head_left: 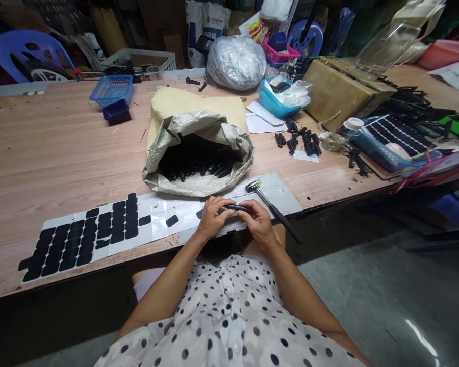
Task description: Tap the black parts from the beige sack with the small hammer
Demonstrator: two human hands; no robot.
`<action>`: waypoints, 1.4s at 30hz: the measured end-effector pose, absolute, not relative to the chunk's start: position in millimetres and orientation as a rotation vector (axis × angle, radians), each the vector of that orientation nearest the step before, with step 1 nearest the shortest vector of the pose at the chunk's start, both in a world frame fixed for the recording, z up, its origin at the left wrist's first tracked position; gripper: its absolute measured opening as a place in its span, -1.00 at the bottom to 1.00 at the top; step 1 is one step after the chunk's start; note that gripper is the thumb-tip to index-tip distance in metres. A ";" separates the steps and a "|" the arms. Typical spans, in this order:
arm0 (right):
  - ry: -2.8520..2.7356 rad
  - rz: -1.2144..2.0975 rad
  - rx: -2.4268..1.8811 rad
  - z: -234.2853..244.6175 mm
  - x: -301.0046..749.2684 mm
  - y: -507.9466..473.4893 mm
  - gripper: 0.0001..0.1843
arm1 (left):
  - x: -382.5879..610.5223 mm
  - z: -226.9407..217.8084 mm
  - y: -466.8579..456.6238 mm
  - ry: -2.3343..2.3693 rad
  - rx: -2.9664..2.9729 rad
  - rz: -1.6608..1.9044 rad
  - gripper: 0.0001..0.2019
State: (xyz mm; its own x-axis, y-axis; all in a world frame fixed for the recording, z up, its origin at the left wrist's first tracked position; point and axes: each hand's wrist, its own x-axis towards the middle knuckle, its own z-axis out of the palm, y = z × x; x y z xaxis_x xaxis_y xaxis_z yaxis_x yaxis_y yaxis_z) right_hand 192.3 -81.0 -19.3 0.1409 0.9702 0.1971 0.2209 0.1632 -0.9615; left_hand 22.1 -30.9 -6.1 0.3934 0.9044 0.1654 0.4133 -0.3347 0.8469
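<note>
Between my two hands, level above the table's front edge, is a small slim black part (235,207); its exact kind does not show. My left hand (214,218) pinches one end and my right hand (258,221) the other. Just beyond them lies an open woven sack (199,186) with many black parts (210,168) inside. A hammer (270,204) with a black grip rests right of my right hand, its handle jutting past the table edge. To the left, black rounded pieces (74,237) sit in rows on a white sheet (156,206).
Blue baskets (112,89) stand at the back left. Behind the sack are a stuffed clear plastic bag (235,61) and a turquoise basin (277,102). Loose black parts (309,142) and a cardboard box (332,94) occupy the right side. The table's front edge (336,201) runs beside me.
</note>
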 end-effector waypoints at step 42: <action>-1.616 0.143 -1.674 5.9 207.3 -135.7 -0.60 | 29.8 -7.5 -29.1 1.247 1.779 0.878 -0.92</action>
